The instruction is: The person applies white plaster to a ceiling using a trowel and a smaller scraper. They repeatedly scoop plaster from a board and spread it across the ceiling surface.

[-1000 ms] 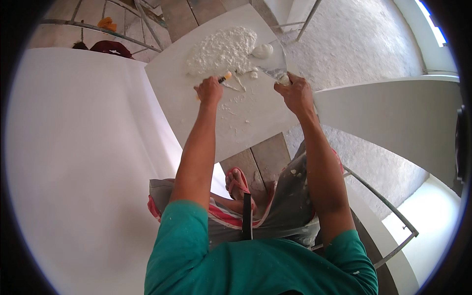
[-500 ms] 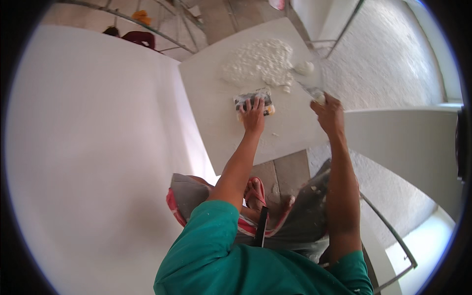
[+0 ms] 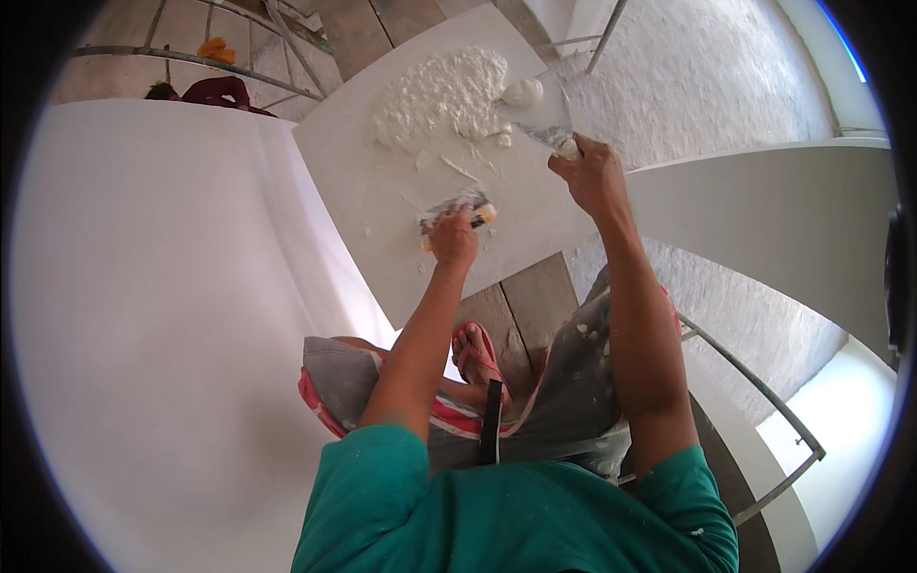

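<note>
My left hand [image 3: 455, 241] is closed on a short scraper [image 3: 468, 213] with a dark and orange grip, low over the middle of a white board [image 3: 373, 201]. In my right hand [image 3: 594, 180] is a wide putty knife [image 3: 542, 132], held at the board's right edge. A spread of lumpy white paste [image 3: 435, 91] covers the board's upper part, with a smooth blob [image 3: 522, 92] beside it at the right. Thin smears lie between the paste and the scraper.
A large smooth white surface [image 3: 162, 286] fills the left. Behind it are metal railings [image 3: 210, 67], an orange cloth [image 3: 216, 48] and what looks like a person in maroon [image 3: 215, 92]. A curved grey panel [image 3: 764, 205] and metal tube [image 3: 755, 372] are right. Floor boards [image 3: 506, 315] lie below.
Since a second ago my left hand has moved down the board toward me. The scraper's broad face, turned up half a second ago, is now more tilted. My right hand still holds the knife.
</note>
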{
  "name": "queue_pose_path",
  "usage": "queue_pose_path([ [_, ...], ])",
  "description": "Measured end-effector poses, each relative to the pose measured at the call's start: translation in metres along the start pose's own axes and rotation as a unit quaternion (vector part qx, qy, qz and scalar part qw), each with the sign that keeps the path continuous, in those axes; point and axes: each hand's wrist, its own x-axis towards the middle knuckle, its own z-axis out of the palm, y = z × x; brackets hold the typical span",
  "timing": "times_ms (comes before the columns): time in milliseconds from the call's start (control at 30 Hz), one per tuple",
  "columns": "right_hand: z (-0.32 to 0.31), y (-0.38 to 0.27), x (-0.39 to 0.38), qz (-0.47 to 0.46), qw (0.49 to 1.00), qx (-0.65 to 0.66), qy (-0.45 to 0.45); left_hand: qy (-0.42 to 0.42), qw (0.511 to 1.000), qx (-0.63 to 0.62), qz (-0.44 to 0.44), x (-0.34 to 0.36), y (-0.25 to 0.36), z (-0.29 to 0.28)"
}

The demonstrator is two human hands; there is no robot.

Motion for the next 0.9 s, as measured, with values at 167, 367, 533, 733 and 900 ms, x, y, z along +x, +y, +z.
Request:
queue_pose_path([
  [167,-0.003,0.001,-0.003,0.029,1.0,0.001,0.001,-0.127,0.975,0.028,-0.179,0.094,-0.032,-0.054],
  [367,-0.005,0.008,-0.006,0.022,0.999,-0.038,0.006,-0.124,0.97,0.01,-0.207,0.099,-0.005,-0.032],
  [533,-0.008,0.009,-0.001,0.052,0.998,-0.03,-0.005,-0.148,0.986,-0.059,-0.048,0.065,0.027,-0.043],
  [733,-0.007,0.013,0.001,0.012,0.999,-0.042,-0.016,-0.172,0.707,-0.659,-0.19,0.094,-0.047,-0.108],
  [900,0.0,0.01,-0.001,-0.003,0.999,-0.029,-0.044,0.033,0.596,-0.78,-0.186,0.101,-0.034,-0.178],
])
